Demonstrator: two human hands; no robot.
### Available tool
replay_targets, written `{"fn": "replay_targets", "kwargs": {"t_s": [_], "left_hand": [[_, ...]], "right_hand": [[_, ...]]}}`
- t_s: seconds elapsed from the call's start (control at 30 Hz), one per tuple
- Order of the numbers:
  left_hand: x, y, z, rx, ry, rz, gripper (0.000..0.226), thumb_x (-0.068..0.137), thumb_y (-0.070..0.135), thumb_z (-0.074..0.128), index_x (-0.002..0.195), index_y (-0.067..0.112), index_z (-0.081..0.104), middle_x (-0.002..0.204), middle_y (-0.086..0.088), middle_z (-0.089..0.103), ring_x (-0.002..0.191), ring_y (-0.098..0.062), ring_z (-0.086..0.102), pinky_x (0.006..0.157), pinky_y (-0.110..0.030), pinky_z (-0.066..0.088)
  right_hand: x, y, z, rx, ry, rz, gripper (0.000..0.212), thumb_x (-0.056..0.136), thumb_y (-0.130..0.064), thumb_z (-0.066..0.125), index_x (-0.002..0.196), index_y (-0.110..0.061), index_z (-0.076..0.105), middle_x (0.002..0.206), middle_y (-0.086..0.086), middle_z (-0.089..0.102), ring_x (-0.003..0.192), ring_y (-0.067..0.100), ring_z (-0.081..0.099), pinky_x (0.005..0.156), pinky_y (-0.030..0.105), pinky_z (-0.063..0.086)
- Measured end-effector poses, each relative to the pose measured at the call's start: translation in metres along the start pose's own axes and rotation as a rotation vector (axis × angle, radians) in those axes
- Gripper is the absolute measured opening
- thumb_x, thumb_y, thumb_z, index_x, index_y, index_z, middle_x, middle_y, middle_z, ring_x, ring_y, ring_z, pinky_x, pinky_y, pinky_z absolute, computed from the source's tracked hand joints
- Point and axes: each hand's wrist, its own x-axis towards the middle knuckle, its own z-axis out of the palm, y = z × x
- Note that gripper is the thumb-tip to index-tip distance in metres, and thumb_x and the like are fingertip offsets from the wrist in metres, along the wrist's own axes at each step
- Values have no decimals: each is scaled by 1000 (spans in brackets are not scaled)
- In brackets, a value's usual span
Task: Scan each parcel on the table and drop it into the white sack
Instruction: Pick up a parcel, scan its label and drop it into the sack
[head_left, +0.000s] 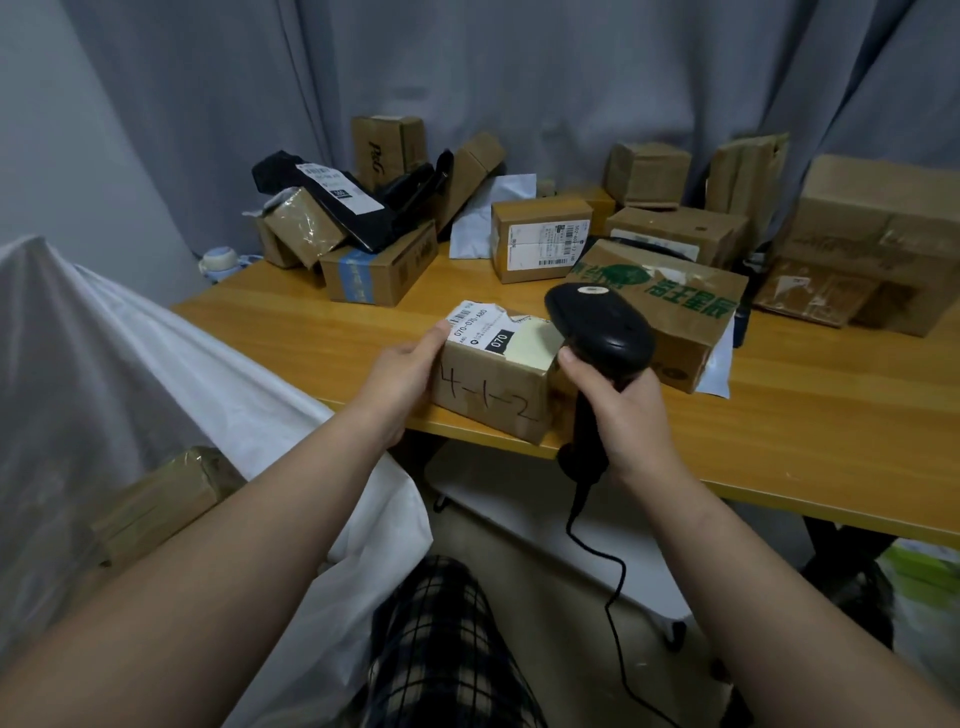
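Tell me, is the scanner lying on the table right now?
No, the right hand grips the scanner by its handle, its head raised next to the box marked 4-1-2.

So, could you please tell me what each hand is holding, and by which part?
Left hand grips the small box by its left end; right hand holds the scanner by its handle.

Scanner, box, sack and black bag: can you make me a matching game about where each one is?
Things: 1 scanner; 2 box marked 4-1-2; 3 white sack; 4 black bag.
Places: A atop the far pile of boxes; B gripped by the right hand; C left of the table; D at the table's near edge, held by the left hand.
Pairs: 1-B, 2-D, 3-C, 4-A.
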Motion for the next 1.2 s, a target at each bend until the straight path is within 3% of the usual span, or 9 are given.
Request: {"fn": "replay_targets", "kwargs": {"t_s": [0.13,0.23,0.37,0.5,0.6,0.67,0.83,1.03,1.2], "left_hand": [[-4,12,9,54,-111,31,67,82,55,66,139,34,39,119,8,50,111,-17,48,104,-41,39],[0,21,8,83,-120,175,82,70,40,81,136,41,34,135,2,43,120,-17,47,105,-42,43],[10,23,-2,409,-26,531,81,70,16,83,133,29,34,134,-3,21,129,-14,25,112,-23,21],[18,16,-10,377,-88,460,77,65,27,84,122,47,37,138,-2,28,133,-24,33,114,-43,32],[21,11,-12,279,-99,418,76,56,40,82,116,59,39,137,-6,41,127,-26,43,101,-53,46],[20,11,-13,264,-100,405,76,56,40,82,116,60,39,138,-6,40,128,-27,42,100,-53,46],[20,12,-12,281,-110,392,79,54,41,83,117,60,38,141,-5,39,131,-27,38,101,-52,46],[21,13,-13,271,-129,387,79,56,39,80,117,62,36,144,-4,35,134,-27,35,100,-51,47],[24,10,-12,273,-139,418,82,59,37,80,124,57,33,145,-4,32,135,-27,33,103,-52,45]], "right_hand": [[-3,6,2,-30,-5,-16,31,86,-9,69,101,-35,61,103,-18,65,90,-16,60,72,4,45],[-6,11,3,-26,-19,-17,31,86,-8,69,104,-32,62,103,-16,67,94,-9,63,75,8,47],[-2,11,-2,-161,-29,5,19,83,-21,75,98,-28,67,80,-15,67,76,10,63,66,28,50],[-5,8,-6,-347,-43,-38,23,69,-46,75,84,-32,66,62,-21,62,72,13,62,69,42,55],[-11,9,-5,-421,-29,-83,26,67,-50,71,68,-26,62,54,-9,58,60,21,61,63,48,53],[-14,9,-3,-418,-22,-77,33,65,-53,69,72,-21,64,55,-3,58,58,23,60,62,48,53],[-18,13,-2,-385,12,-76,38,71,-36,66,78,1,63,63,23,59,62,38,60,62,50,52],[-22,15,-4,-387,3,-69,31,74,-32,67,84,-2,66,63,20,60,60,30,61,60,49,54],[-25,14,-6,-382,-46,-81,8,86,-12,70,85,-18,64,65,14,59,54,12,60,52,33,52]]}}
